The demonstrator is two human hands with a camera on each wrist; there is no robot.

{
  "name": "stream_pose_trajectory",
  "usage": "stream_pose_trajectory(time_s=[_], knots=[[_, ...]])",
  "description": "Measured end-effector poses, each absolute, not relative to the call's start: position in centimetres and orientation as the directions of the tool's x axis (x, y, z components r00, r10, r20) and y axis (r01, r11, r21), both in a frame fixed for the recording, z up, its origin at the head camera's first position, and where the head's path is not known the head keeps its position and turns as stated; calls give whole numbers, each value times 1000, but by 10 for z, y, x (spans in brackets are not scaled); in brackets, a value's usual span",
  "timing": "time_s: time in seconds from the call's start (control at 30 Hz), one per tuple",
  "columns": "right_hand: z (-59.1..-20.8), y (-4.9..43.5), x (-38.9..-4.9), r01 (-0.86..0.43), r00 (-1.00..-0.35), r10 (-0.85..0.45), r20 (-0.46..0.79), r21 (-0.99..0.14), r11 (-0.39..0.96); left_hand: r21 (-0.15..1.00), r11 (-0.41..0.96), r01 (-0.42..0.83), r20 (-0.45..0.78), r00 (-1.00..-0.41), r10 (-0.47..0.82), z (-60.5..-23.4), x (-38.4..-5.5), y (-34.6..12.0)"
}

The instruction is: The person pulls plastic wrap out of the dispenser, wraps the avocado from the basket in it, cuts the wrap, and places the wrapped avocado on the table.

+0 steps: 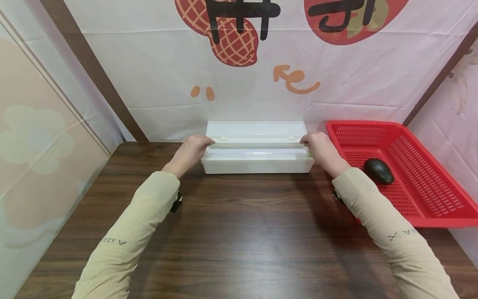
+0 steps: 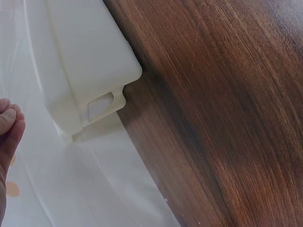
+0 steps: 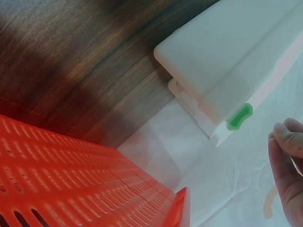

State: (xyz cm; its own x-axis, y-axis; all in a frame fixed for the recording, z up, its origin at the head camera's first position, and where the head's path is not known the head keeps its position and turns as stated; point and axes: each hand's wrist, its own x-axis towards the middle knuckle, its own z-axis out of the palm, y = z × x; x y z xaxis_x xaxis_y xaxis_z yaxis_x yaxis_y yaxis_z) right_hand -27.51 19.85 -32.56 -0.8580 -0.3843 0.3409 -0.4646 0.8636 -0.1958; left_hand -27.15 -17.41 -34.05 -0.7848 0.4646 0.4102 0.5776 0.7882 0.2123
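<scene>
On the brown bench (image 1: 239, 232), the white dispenser box (image 1: 257, 166) lies with its long axis running left to right across me, its open top up and its lid (image 1: 257, 128) raised along its far side. It sits between my left hand (image 1: 190, 150) and my right hand (image 1: 323, 149), which both pinch clear film (image 1: 257, 146) stretched above it, printed cloth (image 1: 246, 97) hanging just behind the lid

- Near me, a pale glare whitens the dark brown wood-grain tabletop (image 1: 257, 253).
- Glints show inside the long white plastic box (image 1: 257, 167).
- My beige cloth right sleeve (image 1: 381, 211) shadows its left.
- Right wrist view: dimmer, greenish.
</scene>
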Motion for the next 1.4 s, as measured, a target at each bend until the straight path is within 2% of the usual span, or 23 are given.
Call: stream_pose_trajectory(time_s=[0.77,1.4], knots=[[-321,199,-277,-479,-848,-400,348,-181,859,228,781,581,456,-773,442,-338,-273,-173],[-315,199,-276,-478,-843,-397,362,-167,862,265,779,569,436,-791,429,-331,-276,-174]])
